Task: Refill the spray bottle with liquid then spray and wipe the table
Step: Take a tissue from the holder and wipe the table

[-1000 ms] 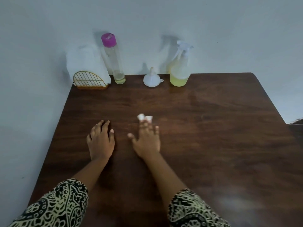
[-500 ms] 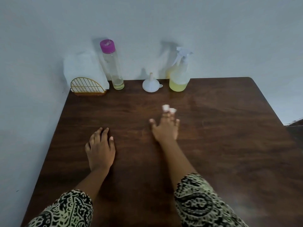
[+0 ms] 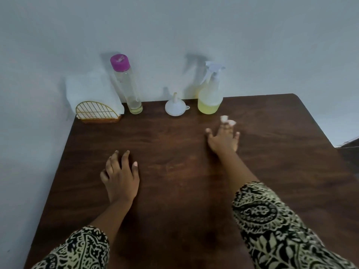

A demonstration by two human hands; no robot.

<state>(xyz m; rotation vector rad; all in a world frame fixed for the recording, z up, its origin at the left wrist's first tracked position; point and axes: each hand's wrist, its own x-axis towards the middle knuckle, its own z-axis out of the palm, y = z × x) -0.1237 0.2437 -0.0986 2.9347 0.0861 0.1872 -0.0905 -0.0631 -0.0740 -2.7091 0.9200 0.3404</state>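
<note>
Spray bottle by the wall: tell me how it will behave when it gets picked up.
The spray bottle probably lifts light: yellow liquid fills only its bottom part. That low liquid and the wide base should keep it steady, though a push near the trigger head might tip it. The smooth translucent plastic may flex slightly when squeezed.
</note>
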